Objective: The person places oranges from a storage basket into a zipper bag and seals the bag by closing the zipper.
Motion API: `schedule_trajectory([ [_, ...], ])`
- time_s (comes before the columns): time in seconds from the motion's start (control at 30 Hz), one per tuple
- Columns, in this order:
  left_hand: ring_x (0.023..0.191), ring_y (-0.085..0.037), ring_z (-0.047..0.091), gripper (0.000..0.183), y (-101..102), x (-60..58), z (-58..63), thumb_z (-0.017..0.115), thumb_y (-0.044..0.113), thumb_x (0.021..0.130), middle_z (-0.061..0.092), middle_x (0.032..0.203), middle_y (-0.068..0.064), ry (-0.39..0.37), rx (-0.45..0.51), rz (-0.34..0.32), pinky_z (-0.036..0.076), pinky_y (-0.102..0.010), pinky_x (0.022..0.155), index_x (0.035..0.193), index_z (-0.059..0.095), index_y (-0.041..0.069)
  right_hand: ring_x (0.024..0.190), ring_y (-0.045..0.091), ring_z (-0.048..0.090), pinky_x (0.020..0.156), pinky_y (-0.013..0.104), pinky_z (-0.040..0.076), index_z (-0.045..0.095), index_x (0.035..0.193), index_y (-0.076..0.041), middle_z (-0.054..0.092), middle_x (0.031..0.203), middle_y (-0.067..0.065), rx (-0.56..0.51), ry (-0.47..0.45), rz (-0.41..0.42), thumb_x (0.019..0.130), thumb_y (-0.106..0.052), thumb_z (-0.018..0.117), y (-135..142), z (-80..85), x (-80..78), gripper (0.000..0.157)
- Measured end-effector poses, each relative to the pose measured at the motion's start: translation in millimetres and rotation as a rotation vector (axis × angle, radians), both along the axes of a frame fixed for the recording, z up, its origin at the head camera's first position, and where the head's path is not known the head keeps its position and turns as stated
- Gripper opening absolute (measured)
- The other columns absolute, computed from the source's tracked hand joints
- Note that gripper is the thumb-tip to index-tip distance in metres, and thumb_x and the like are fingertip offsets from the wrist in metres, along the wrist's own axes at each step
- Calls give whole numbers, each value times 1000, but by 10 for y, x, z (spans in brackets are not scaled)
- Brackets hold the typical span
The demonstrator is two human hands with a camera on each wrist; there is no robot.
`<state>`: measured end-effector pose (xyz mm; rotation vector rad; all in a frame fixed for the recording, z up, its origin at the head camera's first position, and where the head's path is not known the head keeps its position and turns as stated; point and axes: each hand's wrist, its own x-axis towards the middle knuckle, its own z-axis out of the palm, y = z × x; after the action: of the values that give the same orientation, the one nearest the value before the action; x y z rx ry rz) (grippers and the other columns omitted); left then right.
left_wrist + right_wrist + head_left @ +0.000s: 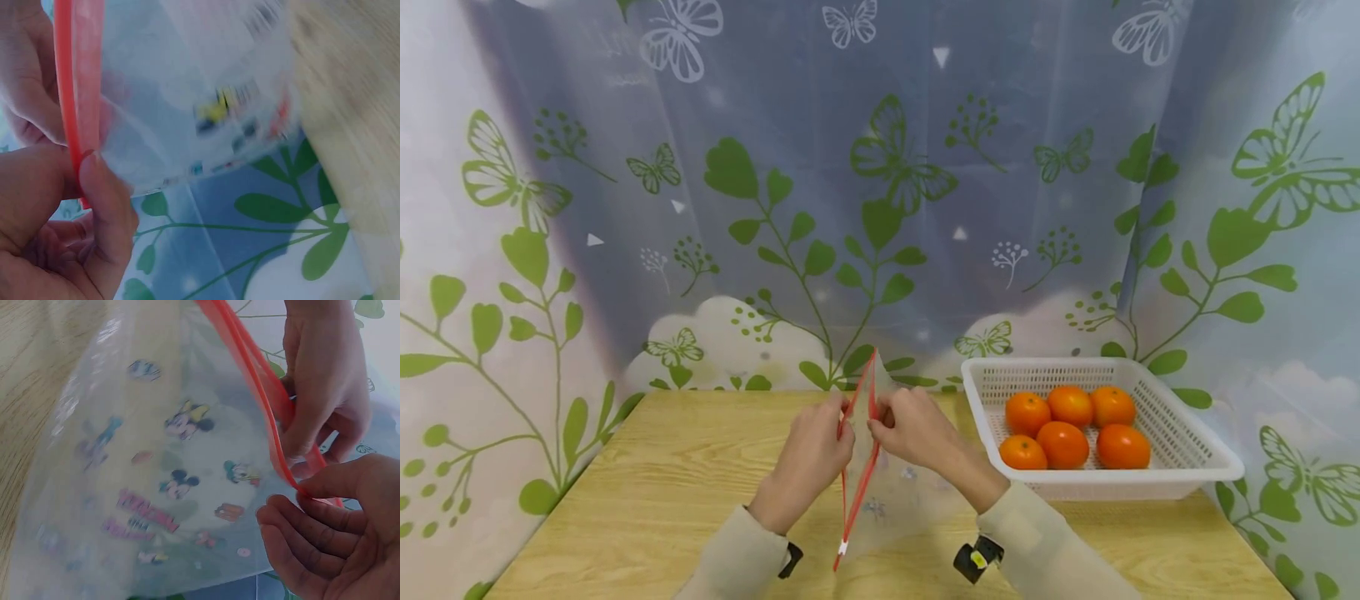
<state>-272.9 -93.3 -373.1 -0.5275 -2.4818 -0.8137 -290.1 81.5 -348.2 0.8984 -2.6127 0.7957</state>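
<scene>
Both hands hold the mouth of a clear plastic zip bag (144, 462) printed with small cartoon figures. The left hand (808, 450) pinches one red edge of the mouth between thumb and fingers. Opposite it, the right hand (917, 425) pinches the other red edge (259, 394). In the head view the two edges stand apart between the hands, and a white slider (842, 547) sits low on the red strip. The bag's body hangs to the right, partly behind the right hand and forearm. No contents show through the plastic.
A white plastic basket (1150, 477) with several orange fruits (1063, 444) stands at the right of the wooden table (700, 425). Behind the table hangs a curtain (1037, 108) with butterflies and leaves. Black wrist devices (977, 558) are strapped at both cuffs.
</scene>
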Motion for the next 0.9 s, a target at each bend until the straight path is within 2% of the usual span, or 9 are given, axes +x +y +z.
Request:
schedule_trajectory([
  [0.2, 41, -5, 33, 12, -1, 107, 152, 60, -6, 92, 45, 52, 1, 46, 37, 27, 27, -18, 39, 102, 65, -2, 49, 4, 49, 48, 19, 40, 64, 80, -11, 64, 64, -2, -2, -4, -41, 87, -8, 71, 6, 36, 12, 11],
  [0.3, 42, -4, 30, 11, -24, 161, 227, 61, -5, 93, 46, 55, 1, 103, 50, 48, 27, -17, 40, 102, 65, 0, 49, 6, 46, 48, 19, 37, 60, 77, -12, 59, 62, -4, 0, 11, -72, 82, -7, 70, 24, 41, 6, 12],
  [0.43, 44, -4, 29, 11, -56, 234, 345, 65, -4, 90, 53, 63, -2, 258, 29, 112, 27, -18, 42, 99, 67, 2, 50, 6, 45, 48, 20, 34, 57, 74, -13, 54, 60, -5, -2, 26, -96, 78, -7, 69, 50, 29, -15, 14],
  [0.57, 46, -9, 40, 12, -77, 314, 465, 70, -4, 86, 66, 74, -6, 443, -15, 178, 29, -20, 42, 95, 69, 4, 49, 6, 39, 48, 19, 28, 53, 71, -15, 46, 57, -7, 0, 36, -87, 77, -7, 68, 61, 5, -33, 18],
  [0.67, 47, -12, 47, 14, -76, 378, 550, 72, -5, 84, 70, 80, -7, 572, -31, 189, 29, -19, 41, 93, 71, 5, 49, 5, 35, 49, 19, 26, 52, 69, -16, 42, 57, -9, 6, 45, -66, 77, -7, 68, 54, -9, -33, 20],
  [0.73, 45, -11, 46, 15, -64, 422, 596, 73, -5, 83, 69, 79, -7, 648, -43, 179, 25, -17, 41, 92, 71, 6, 48, 3, 34, 50, 18, 27, 53, 68, -16, 42, 56, -10, 2, 51, -47, 77, -7, 68, 43, -12, -20, 20],
  [0.83, 42, -10, 44, 16, -25, 485, 638, 74, -6, 80, 67, 77, -5, 714, -69, 151, 23, -17, 39, 92, 72, 6, 51, 4, 34, 52, 18, 29, 55, 65, -13, 42, 56, -9, -4, 47, -10, 79, -7, 67, 16, -12, -2, 19],
  [0.9, 41, -10, 41, 16, 9, 508, 636, 74, -4, 80, 68, 77, -3, 699, -100, 139, 23, -16, 39, 92, 73, 7, 52, 3, 36, 53, 18, 31, 57, 65, -13, 43, 57, -9, -8, 18, 8, 81, -6, 67, 4, -14, 11, 19],
])
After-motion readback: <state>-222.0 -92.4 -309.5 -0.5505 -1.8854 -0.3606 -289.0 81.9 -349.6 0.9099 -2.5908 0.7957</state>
